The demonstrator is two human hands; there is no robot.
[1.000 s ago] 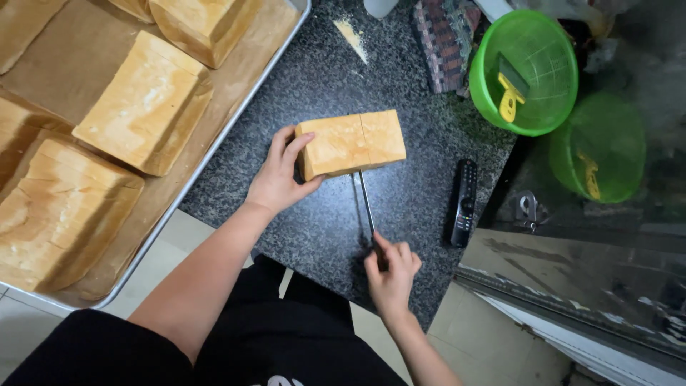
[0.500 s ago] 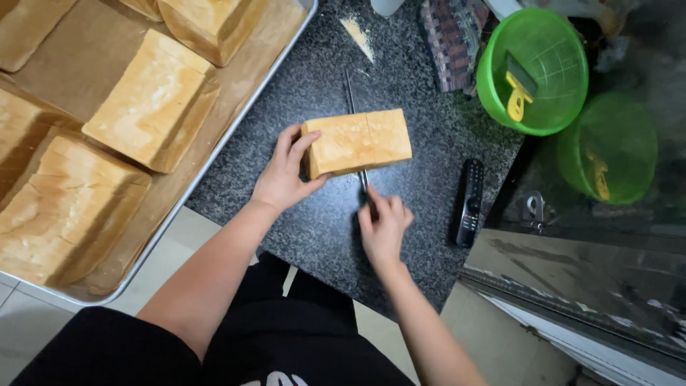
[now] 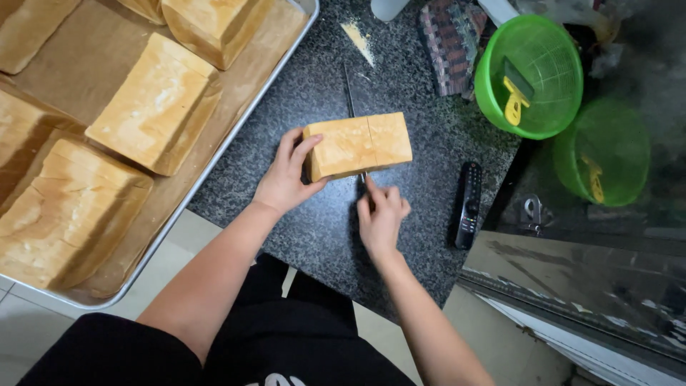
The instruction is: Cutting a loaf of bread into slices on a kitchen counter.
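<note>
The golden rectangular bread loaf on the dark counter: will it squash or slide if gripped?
The golden rectangular bread loaf probably dents easily; it looks soft-crusted. It likely stays put, lying flat under the left hand. The long knife is cutting through it, so it may part in two.

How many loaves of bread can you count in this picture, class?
7: one on the counter, held and being cut; six on the tray: top left, top middle, top, centre, left edge, bottom left. More may lie out of view.

Single head-worn view, looking steeply down from close above onto the dark speckled worktop [image 3: 300, 107], forearms entering from the bottom edge.
</note>
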